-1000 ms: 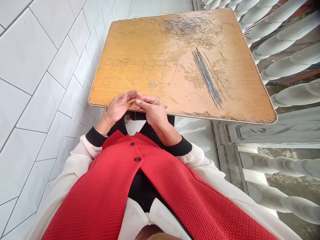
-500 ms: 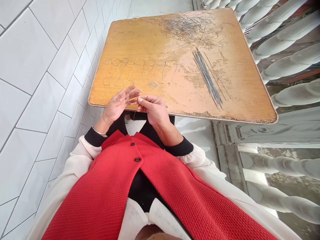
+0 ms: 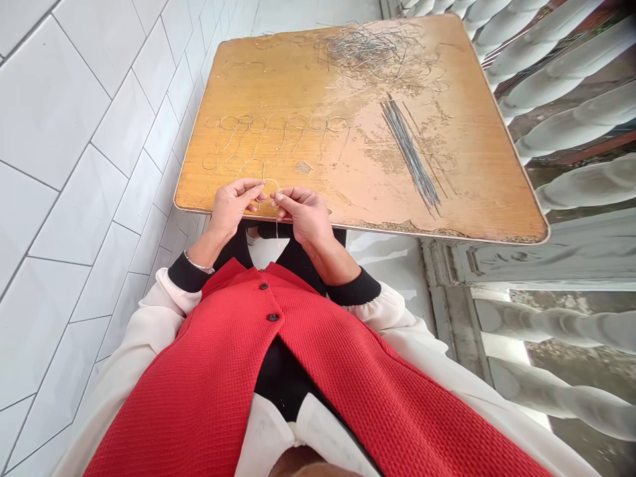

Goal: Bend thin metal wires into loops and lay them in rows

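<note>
Between my hands, over the near edge of the table, is a thin wire (image 3: pixel 273 181) bent into a loop, with a straight tail hanging down. My left hand (image 3: pixel 235 204) pinches the loop's left side between thumb and fingertips. On the other side, my right hand (image 3: pixel 304 209) grips the wire where the loop meets its tail. Just beyond my fingers, rows of looped wires with tails (image 3: pixel 257 124) lie flat on the wooden table (image 3: pixel 348 192).
A bundle of straight wires (image 3: pixel 410 154) lies right of centre on the table, and a tangled wire heap (image 3: pixel 365 50) sits at the far side. A white tiled wall (image 3: pixel 74 179) stands on the left; pale balusters (image 3: pixel 576 126) line the right.
My left hand has gone from spread fingers beside the loop to pinching its left side. My right hand keeps hold of the wire in about the same place.
</note>
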Demonstrator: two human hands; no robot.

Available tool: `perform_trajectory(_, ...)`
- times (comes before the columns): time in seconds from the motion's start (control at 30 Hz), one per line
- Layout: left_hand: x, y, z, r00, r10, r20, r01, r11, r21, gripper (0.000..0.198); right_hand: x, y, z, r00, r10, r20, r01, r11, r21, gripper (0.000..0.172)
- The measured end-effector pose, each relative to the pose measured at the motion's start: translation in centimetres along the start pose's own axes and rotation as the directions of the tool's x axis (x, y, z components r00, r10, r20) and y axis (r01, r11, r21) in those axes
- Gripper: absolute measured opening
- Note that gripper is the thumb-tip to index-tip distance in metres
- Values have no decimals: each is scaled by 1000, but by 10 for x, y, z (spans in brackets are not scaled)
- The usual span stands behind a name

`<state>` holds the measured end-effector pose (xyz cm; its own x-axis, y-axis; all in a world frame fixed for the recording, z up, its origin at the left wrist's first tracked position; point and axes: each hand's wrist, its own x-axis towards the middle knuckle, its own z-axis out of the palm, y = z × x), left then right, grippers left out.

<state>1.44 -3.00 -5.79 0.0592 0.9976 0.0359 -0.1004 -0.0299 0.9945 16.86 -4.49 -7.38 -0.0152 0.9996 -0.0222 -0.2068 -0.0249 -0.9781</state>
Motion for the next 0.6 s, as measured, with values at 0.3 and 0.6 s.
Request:
perform_trajectory(0.3, -1, 12, 6, 983, 4, -184, 7, 998, 58, 10, -8, 0, -7, 988, 107, 108, -110, 994, 24, 46)
perform_trajectory(0.6, 0, 18, 6, 986, -6, -169, 18, 997, 69, 11, -7, -2, -2, 989, 71, 127, -75, 997, 30, 44)
